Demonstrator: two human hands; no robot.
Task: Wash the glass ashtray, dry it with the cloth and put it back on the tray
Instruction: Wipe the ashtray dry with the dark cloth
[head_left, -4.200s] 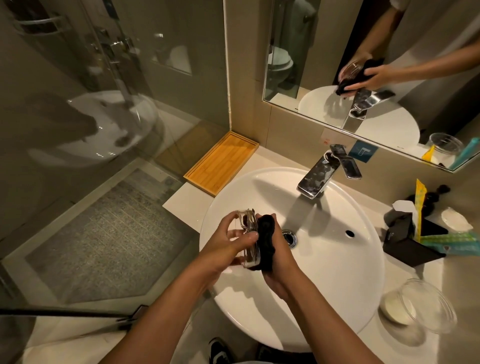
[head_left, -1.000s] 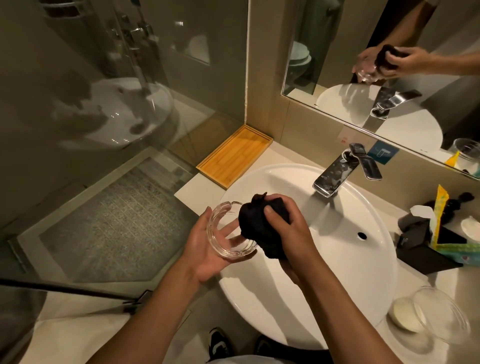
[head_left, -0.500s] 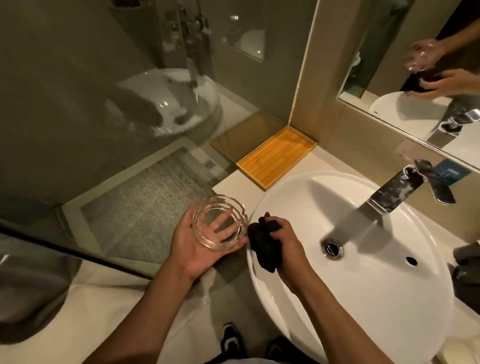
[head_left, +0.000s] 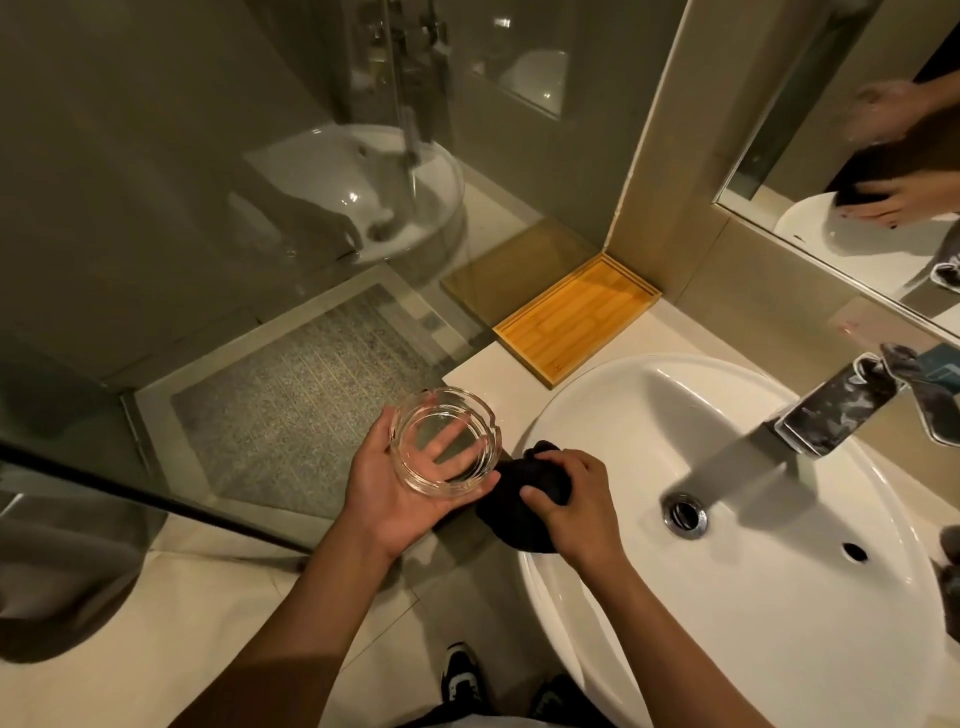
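While the ashtray (head_left: 444, 449) is held in the left hand (head_left: 387, 493) and the cloth (head_left: 524, 493) in the right hand (head_left: 576, 499), the tray (head_left: 576, 319) in the worktop's corner is bare; only the putting back seems left.

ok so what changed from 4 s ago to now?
The black cloth came off the glass ashtray: wiping has stopped. The left hand carried the ashtray left, clear of the sink, now mouth-up on the palm. The right hand still grips the cloth by the sink rim. The bamboo tray is unchanged.
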